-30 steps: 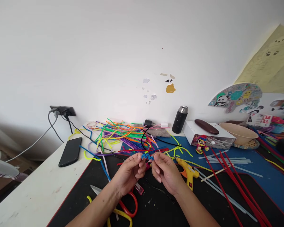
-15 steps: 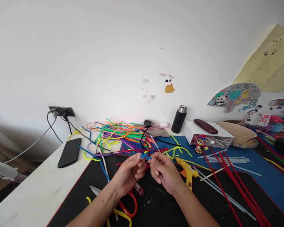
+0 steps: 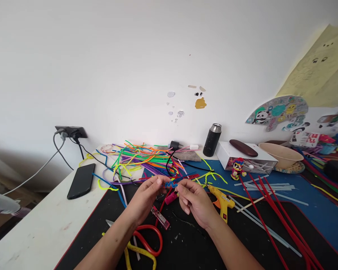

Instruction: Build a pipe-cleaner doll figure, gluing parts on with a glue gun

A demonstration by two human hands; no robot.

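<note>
A short blue pipe cleaner (image 3: 171, 184), bent into a zigzag, is held up above the black mat (image 3: 186, 243). My right hand (image 3: 195, 200) pinches its right end between thumb and fingers. At the left end, my left hand (image 3: 148, 197) has its fingers closed around the tip, partly hiding it. Below my hands lie a pink-red box-like piece with a label (image 3: 160, 217) and a magenta cylinder (image 3: 171, 198). Scissors with red and yellow handles (image 3: 149, 240) rest by my left forearm, partly covered. A yellow glue gun (image 3: 223, 202) lies just right of my right hand.
Behind my hands spreads a heap of coloured pipe cleaners (image 3: 146, 159). A phone (image 3: 81, 181) lies at left. A black flask (image 3: 213, 140), a white box (image 3: 246, 157), a small figurine (image 3: 237, 169) and a bowl (image 3: 281, 156) stand at back right. Red pipe cleaners (image 3: 284, 213) and translucent sticks lie right.
My left thumb has shifted back and the left fingers have straightened a little at the pipe cleaner's end. The pink-red labelled piece shows more fully. The view has shifted slightly.
</note>
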